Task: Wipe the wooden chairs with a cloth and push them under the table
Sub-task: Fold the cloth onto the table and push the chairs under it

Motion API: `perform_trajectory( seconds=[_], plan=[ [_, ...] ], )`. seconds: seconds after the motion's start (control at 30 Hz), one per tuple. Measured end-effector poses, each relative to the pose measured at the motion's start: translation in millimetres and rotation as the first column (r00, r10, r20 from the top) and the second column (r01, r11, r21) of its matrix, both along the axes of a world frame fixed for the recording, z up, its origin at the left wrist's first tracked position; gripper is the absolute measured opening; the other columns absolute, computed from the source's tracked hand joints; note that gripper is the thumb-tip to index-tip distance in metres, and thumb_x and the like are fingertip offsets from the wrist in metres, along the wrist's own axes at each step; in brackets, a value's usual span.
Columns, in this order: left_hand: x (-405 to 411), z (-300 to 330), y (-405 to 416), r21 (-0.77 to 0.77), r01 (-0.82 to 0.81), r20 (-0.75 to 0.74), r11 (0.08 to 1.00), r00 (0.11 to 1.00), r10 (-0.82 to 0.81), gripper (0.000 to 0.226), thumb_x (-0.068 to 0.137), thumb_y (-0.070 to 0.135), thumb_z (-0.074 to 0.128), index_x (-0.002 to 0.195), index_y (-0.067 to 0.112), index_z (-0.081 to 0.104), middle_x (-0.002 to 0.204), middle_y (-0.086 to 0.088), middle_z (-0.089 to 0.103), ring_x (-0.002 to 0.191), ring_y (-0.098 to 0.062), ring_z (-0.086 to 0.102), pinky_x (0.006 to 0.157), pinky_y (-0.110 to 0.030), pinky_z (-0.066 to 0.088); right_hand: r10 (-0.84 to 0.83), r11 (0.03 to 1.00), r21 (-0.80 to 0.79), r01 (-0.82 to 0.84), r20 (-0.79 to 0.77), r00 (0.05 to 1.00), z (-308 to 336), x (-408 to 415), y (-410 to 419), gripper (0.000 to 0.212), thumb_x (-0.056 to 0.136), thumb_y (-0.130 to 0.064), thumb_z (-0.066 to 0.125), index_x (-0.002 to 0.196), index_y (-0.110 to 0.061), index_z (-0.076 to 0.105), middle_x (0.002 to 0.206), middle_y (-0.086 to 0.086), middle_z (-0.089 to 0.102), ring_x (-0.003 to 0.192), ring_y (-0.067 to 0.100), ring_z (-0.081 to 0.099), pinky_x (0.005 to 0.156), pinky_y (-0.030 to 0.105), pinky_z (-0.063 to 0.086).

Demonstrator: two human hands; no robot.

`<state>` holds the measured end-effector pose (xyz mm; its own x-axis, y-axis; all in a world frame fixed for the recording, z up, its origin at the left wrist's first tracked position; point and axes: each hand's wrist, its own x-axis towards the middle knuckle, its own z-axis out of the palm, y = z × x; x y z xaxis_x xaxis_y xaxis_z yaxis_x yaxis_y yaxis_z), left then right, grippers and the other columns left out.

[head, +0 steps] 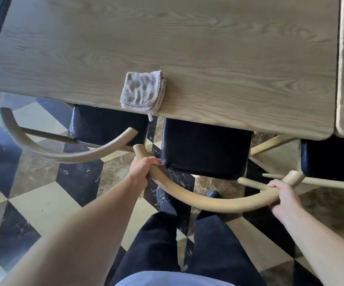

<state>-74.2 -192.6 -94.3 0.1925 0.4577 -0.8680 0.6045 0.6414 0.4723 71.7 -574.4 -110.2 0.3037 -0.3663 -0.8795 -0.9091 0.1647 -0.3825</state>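
Your left hand (144,168) curls round one end of the middle chair's curved backrest (204,200) and your right hand (283,198) round the other, likely for an even push; its black seat (205,147) sits half under the table (187,48); the folded cloth (143,90) rests at the tabletop's near edge, freeing both hands.

Both bare arms are reaching forward and down. The left hand (143,169) is curling its fingers around the curved chair rail (204,200) near its left end. The right hand (284,196) is gripping the same rail near its right end, thumb on top.
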Motion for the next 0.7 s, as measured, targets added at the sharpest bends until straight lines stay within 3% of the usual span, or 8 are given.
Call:
perform_trajectory(
  seconds=[0.1,0.17,0.3,0.43,0.5,0.57,0.7],
  plan=[
    [14,-5,5,0.007,-0.010,-0.003,1.000,1.000,0.010,0.053,0.072,-0.005,0.073,0.123,0.002,0.059,0.108,-0.019,0.072,0.081,-0.023,0.066,0.077,-0.042,0.058,-0.007,1.000,0.002,0.007,0.016,1.000,1,13,5,0.067,0.058,-0.009,0.072,0.123,-0.011,0.058,0.109,0.014,0.067,0.089,0.028,0.072,0.068,0.036,0.058],
    [20,-7,6,0.010,-0.016,-0.006,1.000,1.000,0.016,0.055,0.072,-0.004,0.071,0.126,0.002,0.060,0.105,-0.014,0.075,0.085,-0.024,0.065,0.081,-0.044,0.056,-0.012,1.000,0.014,0.012,0.016,1.000,3,19,7,0.064,0.059,-0.010,0.074,0.121,-0.014,0.055,0.111,0.013,0.065,0.093,0.028,0.071,0.070,0.039,0.058],
    [33,-7,10,0.004,-0.008,0.010,1.000,1.000,0.007,0.048,0.069,-0.003,0.072,0.115,0.004,0.062,0.116,-0.019,0.074,0.090,-0.025,0.064,0.080,-0.043,0.050,-0.005,1.000,0.003,0.005,-0.004,1.000,4,29,12,0.063,0.053,-0.014,0.077,0.112,-0.014,0.056,0.110,0.013,0.062,0.097,0.029,0.068,0.077,0.043,0.058],
    [42,-11,16,0.013,0.006,0.018,1.000,1.000,-0.006,0.035,0.068,-0.003,0.074,0.098,0.011,0.061,0.122,-0.024,0.071,0.094,-0.029,0.066,0.095,-0.054,0.054,0.007,1.000,0.019,-0.006,-0.010,1.000,2,36,18,0.050,0.055,-0.014,0.076,0.102,-0.014,0.059,0.109,0.013,0.063,0.099,0.030,0.066,0.084,0.043,0.057],
    [44,-14,17,0.007,0.015,0.011,1.000,1.000,-0.015,0.040,0.068,-0.002,0.076,0.106,0.005,0.064,0.123,-0.024,0.070,0.092,-0.028,0.066,0.092,-0.052,0.057,0.003,0.999,0.039,-0.003,-0.008,1.000,1,38,19,0.050,0.058,-0.013,0.075,0.105,-0.013,0.059,0.111,0.013,0.062,0.102,0.030,0.065,0.089,0.044,0.057],
    [46,-15,17,-0.008,0.029,0.007,1.000,1.000,-0.029,0.056,0.066,0.000,0.078,0.120,0.000,0.063,0.124,-0.023,0.070,0.090,-0.026,0.066,0.084,-0.046,0.057,-0.004,0.999,0.044,0.004,0.007,1.000,2,38,19,0.038,0.061,-0.011,0.074,0.096,-0.014,0.058,0.108,0.013,0.062,0.103,0.030,0.065,0.093,0.044,0.056],
    [47,-12,16,0.000,0.044,-0.012,0.999,0.999,-0.044,0.063,0.065,0.004,0.082,0.124,0.001,0.060,0.118,-0.022,0.072,0.088,-0.025,0.066,0.082,-0.044,0.058,0.008,0.999,0.042,-0.008,-0.003,1.000,7,39,21,0.029,0.069,-0.013,0.074,0.091,-0.016,0.055,0.107,0.012,0.061,0.103,0.028,0.065,0.095,0.043,0.055]
  ],
)
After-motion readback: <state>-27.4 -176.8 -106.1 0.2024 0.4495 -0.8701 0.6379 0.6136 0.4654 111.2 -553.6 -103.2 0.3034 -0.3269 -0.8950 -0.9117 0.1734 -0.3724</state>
